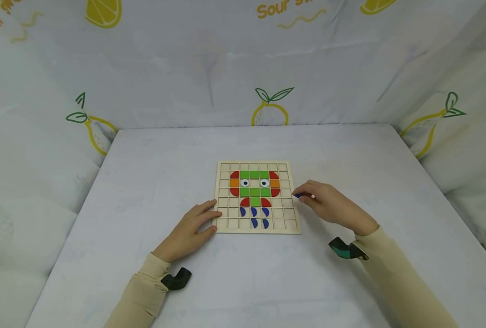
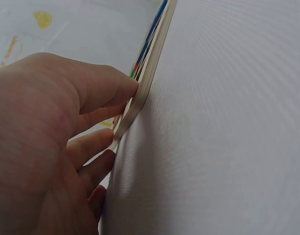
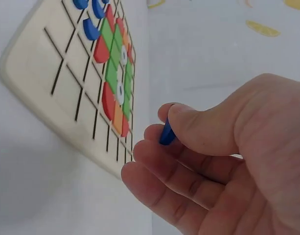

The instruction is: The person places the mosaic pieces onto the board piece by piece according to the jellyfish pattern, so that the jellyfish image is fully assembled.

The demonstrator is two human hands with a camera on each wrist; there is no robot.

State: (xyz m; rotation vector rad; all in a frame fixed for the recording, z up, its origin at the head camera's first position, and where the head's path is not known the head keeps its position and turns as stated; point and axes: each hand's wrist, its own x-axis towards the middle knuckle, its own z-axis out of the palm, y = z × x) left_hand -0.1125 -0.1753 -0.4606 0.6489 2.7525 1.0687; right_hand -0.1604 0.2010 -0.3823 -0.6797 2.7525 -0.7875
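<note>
A pale wooden grid board (image 1: 288, 223) lies flat on the table, also seen edge-on in the left wrist view. On it sit green squares (image 1: 254, 192), red quarter-round pieces (image 1: 266, 202), orange pieces (image 1: 274, 183), two white eye pieces (image 1: 264, 183) and several blue half-round pieces (image 1: 254, 223) in the lower rows. My left hand (image 1: 189, 232) rests at the board's left edge with fingers spread, fingertips touching it. Just off the board's right side, my right hand (image 1: 329, 202) pinches a blue piece (image 3: 167, 133) between thumb and index finger; its full shape is partly hidden by the fingers.
A white cloth covers the table (image 1: 144, 173). Behind and at both sides hangs a white curtain (image 1: 165, 82) printed with lemons. Each wrist carries a dark strap-on device, one at the left sleeve (image 1: 138, 291) and one near the right cuff.
</note>
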